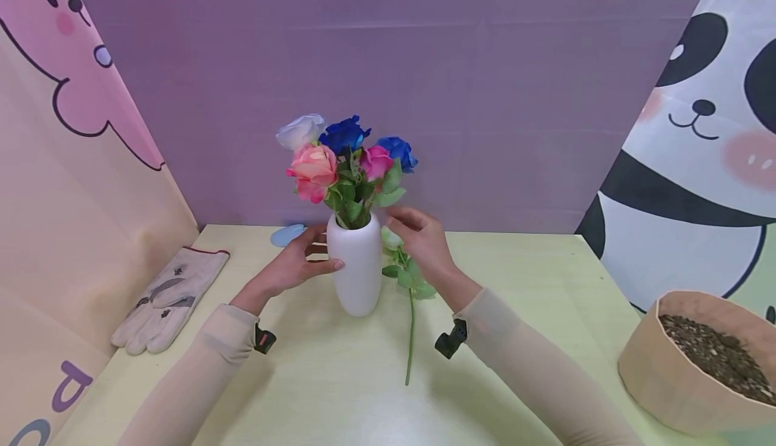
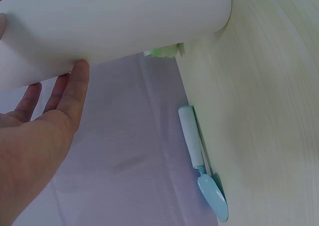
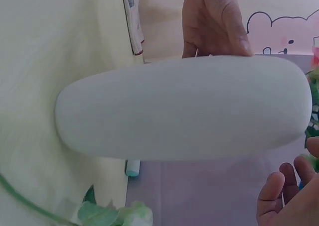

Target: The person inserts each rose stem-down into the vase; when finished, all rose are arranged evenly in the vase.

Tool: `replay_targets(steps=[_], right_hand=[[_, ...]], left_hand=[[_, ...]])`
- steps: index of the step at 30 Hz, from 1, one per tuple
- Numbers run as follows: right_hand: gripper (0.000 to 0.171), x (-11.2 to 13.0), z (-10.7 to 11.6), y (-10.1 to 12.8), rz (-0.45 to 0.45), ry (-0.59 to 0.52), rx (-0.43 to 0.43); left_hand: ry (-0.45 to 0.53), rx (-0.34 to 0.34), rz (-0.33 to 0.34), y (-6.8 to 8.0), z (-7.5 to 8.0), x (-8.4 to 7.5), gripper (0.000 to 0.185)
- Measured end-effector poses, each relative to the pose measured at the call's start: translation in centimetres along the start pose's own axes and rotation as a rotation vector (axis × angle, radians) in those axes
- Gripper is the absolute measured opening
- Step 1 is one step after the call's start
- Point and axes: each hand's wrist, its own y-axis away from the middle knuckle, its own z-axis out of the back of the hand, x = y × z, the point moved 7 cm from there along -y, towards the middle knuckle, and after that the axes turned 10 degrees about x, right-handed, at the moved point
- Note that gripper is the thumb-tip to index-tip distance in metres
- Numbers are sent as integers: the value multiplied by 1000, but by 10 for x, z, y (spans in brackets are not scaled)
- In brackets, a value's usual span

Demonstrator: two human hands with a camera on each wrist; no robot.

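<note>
White vase point(image 1: 360, 267) stands mid-desk point(image 1: 339, 378) with your left hand point(image 1: 292, 265) steadying its side, fingers nearly straight, while your right hand point(image 1: 422, 238) hovers open beside the stem point(image 1: 411, 318): a nudge could tip the top-heavy flowers point(image 1: 345, 156).

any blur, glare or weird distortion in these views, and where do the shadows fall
Head view: sharp, even light, soft shadows under both forearms on the table, edges slightly bowed. Left wrist view: tilted, the white vase washed out. Right wrist view: the vase looms large and soft, leaves blurred.
</note>
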Motion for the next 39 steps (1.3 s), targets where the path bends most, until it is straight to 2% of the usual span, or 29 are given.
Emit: replay_targets(steps=[9, 20, 39], right_hand=[[26, -23, 18, 3, -51, 91, -7], [26, -67, 27, 4, -169, 245, 98], [21, -130, 26, 15, -336, 210, 202]], left_hand=[[6, -2, -15, 1, 1, -2, 77], [20, -1, -22, 0, 1, 0, 77], [21, 9, -4, 0, -1, 0, 78]])
